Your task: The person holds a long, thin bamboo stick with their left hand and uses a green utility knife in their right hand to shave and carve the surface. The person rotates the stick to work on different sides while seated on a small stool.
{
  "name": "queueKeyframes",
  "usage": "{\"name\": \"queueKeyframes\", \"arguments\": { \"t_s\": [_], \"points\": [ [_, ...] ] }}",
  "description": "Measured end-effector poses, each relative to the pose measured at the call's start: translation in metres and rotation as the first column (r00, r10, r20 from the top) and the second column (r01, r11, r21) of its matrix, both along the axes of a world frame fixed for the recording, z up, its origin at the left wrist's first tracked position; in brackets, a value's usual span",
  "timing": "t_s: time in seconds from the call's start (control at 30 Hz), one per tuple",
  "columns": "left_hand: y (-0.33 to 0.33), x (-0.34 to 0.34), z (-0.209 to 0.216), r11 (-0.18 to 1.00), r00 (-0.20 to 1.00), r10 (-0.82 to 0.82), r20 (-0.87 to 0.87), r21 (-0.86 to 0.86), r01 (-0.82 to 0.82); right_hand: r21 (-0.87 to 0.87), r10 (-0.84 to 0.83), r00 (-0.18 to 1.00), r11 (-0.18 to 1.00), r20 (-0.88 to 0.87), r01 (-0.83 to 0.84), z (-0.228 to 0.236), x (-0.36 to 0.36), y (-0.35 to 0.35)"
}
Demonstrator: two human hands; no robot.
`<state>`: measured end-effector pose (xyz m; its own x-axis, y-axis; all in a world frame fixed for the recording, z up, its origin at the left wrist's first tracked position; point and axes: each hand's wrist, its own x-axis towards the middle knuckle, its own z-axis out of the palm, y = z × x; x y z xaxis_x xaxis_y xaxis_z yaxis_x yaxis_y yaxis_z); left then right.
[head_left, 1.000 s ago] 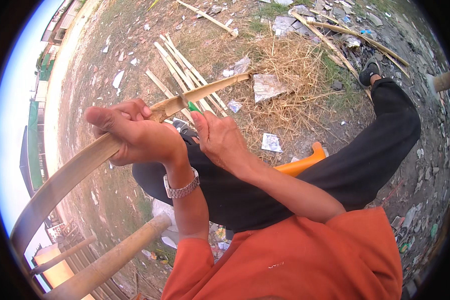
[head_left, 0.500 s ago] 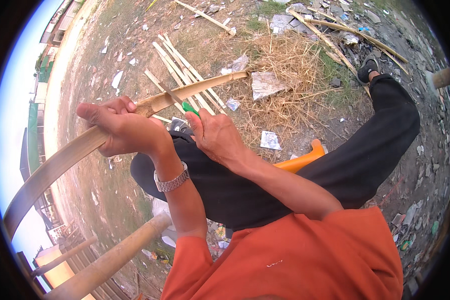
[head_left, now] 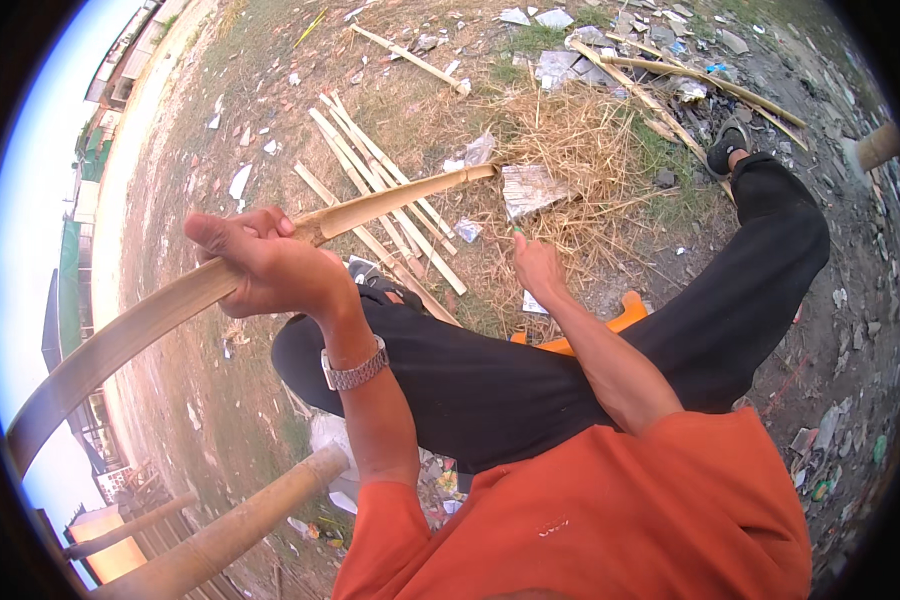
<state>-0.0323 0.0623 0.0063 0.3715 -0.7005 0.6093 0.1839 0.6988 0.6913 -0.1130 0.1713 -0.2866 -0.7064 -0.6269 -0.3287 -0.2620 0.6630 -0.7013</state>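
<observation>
My left hand is closed around a long split bamboo strip. The strip curves from the lower left rim, through my fist, to a far end over the ground near the straw. A dark notch-like node sits just past my fingers. My right hand is closed on a knife, of which a bit of green handle shows. Its blade is hard to make out against the straw. This hand is right of the strip's far end, apart from it. Several pale bamboo slats lie crossed on the ground beneath the strip.
Wood shavings are heaped ahead, with a flat pale scrap on them. My dark-trousered legs spread around an orange plastic object. A thick bamboo pole slants in at lower left. Longer bamboo pieces and litter lie far right.
My right hand has moved away from me and to the right with the knife, from the strip's middle to beyond its far end. My left hand keeps its hold, shifting slightly right.
</observation>
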Motion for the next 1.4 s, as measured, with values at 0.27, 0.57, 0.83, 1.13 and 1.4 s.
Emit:
{"name": "queueKeyframes", "arguments": {
  "t_s": [0.27,0.57,0.83,1.13,1.4],
  "points": [
    [-0.002,-0.008,-0.004,0.999,0.999,0.044,0.005,0.016,-0.044,-0.651,0.128,0.981,0.759,0.144,-0.004,0.154,0.038,-0.038],
    [-0.005,-0.002,-0.004,0.998,0.998,0.053,-0.022,0.029,-0.052,-0.493,0.105,0.993,0.863,-0.047,-0.115,0.142,0.052,-0.048],
    [-0.009,0.001,-0.003,0.995,0.997,0.073,-0.023,0.062,-0.072,-0.276,0.054,0.999,0.960,0.007,-0.050,0.088,0.032,-0.047],
    [-0.001,-0.001,-0.003,0.998,0.997,0.048,0.055,0.039,-0.050,-0.509,0.043,0.991,0.860,0.128,0.029,0.136,0.010,-0.041],
    [-0.005,-0.002,-0.005,0.997,0.998,0.067,0.012,0.040,-0.067,-0.379,0.083,0.993,0.919,-0.085,-0.109,0.112,0.044,-0.056]
  ]
}}
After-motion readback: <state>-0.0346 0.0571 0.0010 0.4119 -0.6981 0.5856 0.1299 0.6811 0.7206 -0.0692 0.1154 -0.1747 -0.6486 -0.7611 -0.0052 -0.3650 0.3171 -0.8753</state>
